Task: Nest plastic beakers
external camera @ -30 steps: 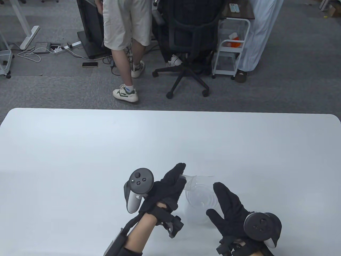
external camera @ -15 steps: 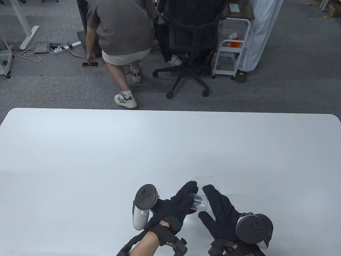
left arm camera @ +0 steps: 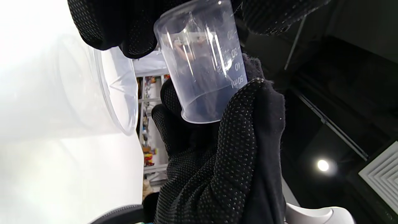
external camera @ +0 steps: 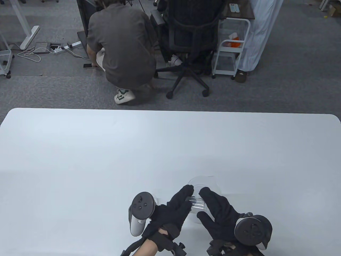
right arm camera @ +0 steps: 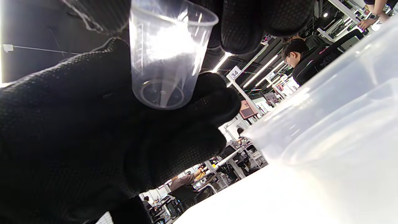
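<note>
A small clear beaker [external camera: 197,204] with ml marks lies sideways in the air between my two hands. My left hand [external camera: 184,201] holds its base end with its fingertips [left arm camera: 136,40]. My right hand [external camera: 204,204] holds its rim end with its fingers [right arm camera: 248,28]. It shows close up in the left wrist view [left arm camera: 202,62] and in the right wrist view [right arm camera: 168,56]. A large clear beaker [external camera: 204,183] stands on the white table just beyond my fingertips; it also shows in the left wrist view [left arm camera: 105,90] and the right wrist view [right arm camera: 335,118].
The white table [external camera: 106,149] stretches wide to the left, right and far side. Beyond its far edge a person [external camera: 122,48] crouches on the floor by an office chair [external camera: 191,40] and a white cart [external camera: 229,53].
My hands were spread on either side of the large beaker; they have closed together and drawn nearer to me, with the small beaker held between them. The person behind has crouched down.
</note>
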The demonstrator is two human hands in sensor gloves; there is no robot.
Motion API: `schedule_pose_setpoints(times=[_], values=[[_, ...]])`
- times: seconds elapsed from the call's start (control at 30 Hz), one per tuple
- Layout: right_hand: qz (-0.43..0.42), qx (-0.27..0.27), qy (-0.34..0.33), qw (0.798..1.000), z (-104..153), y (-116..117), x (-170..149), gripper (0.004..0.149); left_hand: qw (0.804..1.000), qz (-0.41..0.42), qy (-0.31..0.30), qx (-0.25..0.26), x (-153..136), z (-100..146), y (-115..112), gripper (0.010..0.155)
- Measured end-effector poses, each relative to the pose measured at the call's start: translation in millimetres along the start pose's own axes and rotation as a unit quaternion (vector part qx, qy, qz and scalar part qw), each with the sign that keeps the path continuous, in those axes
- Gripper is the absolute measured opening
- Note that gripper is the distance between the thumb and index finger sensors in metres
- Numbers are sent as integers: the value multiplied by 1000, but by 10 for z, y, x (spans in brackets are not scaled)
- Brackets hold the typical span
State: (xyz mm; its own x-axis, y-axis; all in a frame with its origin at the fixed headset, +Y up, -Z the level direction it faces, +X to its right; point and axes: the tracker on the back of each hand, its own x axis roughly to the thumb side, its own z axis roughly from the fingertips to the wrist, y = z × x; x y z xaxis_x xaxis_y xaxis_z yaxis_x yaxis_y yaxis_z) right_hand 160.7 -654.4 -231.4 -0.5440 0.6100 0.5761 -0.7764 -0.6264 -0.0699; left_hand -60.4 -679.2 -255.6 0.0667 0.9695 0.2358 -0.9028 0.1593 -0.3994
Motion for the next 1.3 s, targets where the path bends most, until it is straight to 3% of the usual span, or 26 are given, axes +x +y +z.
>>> schedule_pose_setpoints(times=[0.23, 0.53, 1.0, 1.3], values=[[34, -3, 10, 999, -81, -63, -38, 66, 992, -114, -32, 46, -7, 63, 95, 63], [106, 16, 38, 993, -298, -114, -75, 65, 974, -218, -28, 61, -73, 107, 151, 63], [231, 89, 65, 967, -444, 23, -149, 63, 975, -211, -12, 64, -110, 119, 195, 63], [257, 118, 66, 957, -424, 131, -223, 66, 976, -207, -5, 65, -106, 115, 241, 64]])
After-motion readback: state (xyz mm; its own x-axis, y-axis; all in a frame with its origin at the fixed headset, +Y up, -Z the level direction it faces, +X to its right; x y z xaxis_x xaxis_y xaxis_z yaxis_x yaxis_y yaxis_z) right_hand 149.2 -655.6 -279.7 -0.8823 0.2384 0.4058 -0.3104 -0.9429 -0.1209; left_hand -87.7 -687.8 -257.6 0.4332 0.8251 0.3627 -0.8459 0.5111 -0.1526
